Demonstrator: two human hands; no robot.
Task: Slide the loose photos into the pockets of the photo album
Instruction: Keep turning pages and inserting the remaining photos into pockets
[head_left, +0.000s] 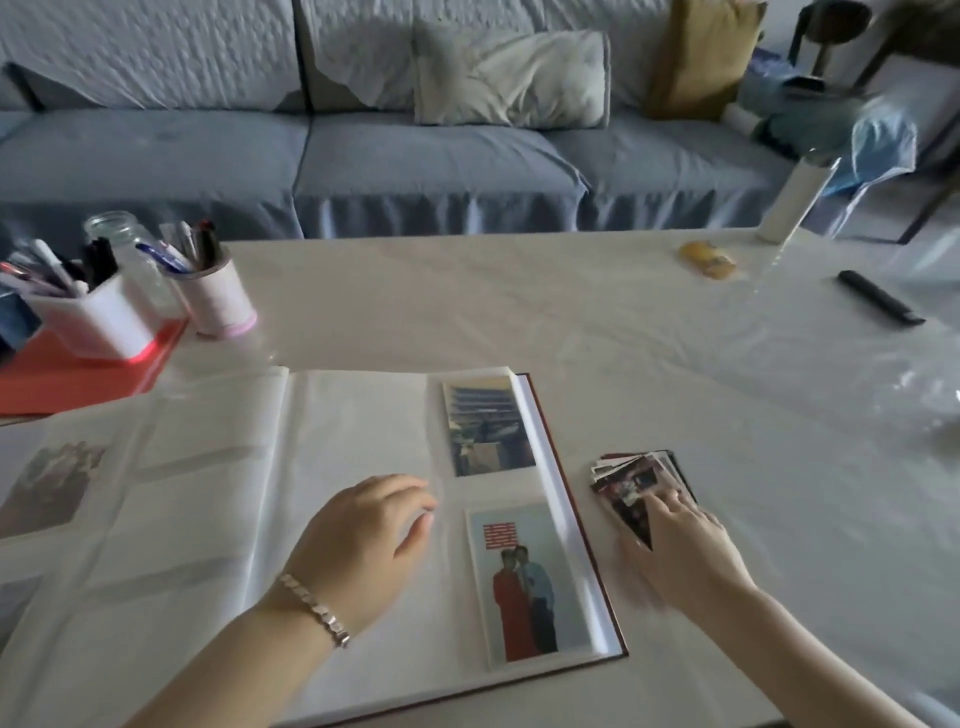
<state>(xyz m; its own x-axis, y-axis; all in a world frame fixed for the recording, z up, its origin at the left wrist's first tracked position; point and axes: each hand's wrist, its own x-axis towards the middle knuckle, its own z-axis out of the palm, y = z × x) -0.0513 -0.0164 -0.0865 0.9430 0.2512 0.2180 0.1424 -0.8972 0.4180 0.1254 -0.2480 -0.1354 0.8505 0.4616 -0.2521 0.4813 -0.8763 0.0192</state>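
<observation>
The photo album (358, 415) lies open on the table in front of me. Its right page holds a building photo (488, 426) in the upper pocket and a photo of two people (524, 582) in the lower pocket. On the left page a faded photo (52, 488) shows. My left hand (363, 540) rests on the right page with relaxed fingers, just left of the pockets. A fanned stack of loose photos (636, 480) lies right of the album. My right hand (685, 545) lies over the stack, fingertips touching the top photo; the motion is blurred.
Two pen holders (104, 317) (215, 296) and a glass jar (124, 244) stand at the far left on a red folder (67, 374). A black remote (880, 299), a yellow snack (709, 260) and a white tube (789, 202) lie far right. A sofa (415, 166) stands behind the table.
</observation>
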